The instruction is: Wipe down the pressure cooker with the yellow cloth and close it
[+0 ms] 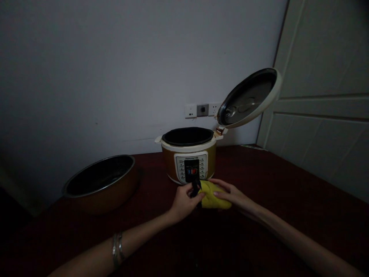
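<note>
Both hands hold a soft yellow bundle [211, 195] with a black edge, perhaps folded cloth, above the table in front of the cooker. My left hand [186, 200] pinches the black end, its fingers closed. Around the yellow part curl the thumb and fingers of my right hand [232, 194]. Just behind stands a gold and white electric pressure cooker [170, 163], its control panel facing me. The cooker's lid [249, 100] is swung up to the right, showing its metal inside. The cooker's dark interior cannot be made out.
On the left, a wide gold-brown pot [106, 196] with a dark inside rests on the dark red table [259, 173]. Wall sockets [202, 110] sit behind the cooker. A pale panelled door [319, 104] stands at the right. The light is dim.
</note>
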A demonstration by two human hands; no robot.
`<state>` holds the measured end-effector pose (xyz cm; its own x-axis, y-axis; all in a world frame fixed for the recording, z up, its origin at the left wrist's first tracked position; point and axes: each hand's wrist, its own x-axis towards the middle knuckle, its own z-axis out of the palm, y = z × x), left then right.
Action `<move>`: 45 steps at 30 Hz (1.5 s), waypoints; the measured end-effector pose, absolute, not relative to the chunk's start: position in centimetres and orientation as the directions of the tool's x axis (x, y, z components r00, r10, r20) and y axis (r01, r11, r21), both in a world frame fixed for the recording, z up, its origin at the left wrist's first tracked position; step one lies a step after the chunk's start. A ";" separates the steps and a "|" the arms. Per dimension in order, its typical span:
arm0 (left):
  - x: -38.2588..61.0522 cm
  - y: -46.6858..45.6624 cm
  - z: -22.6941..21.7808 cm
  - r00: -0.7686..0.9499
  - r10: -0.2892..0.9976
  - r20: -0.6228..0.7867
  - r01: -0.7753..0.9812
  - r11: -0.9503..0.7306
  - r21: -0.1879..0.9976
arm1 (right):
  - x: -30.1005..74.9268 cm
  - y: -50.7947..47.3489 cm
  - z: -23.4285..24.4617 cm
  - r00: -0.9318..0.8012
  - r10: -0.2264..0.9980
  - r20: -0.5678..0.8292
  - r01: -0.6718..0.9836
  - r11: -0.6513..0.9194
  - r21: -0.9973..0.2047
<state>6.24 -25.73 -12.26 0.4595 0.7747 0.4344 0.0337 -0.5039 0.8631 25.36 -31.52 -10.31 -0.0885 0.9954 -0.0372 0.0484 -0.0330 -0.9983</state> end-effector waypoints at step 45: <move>1.6 -15.9 -0.9 0.210 0.584 0.784 0.363 -0.791 0.492 | 20.2 -27.5 -12.4 -0.800 0.412 0.436 0.556 0.781 0.284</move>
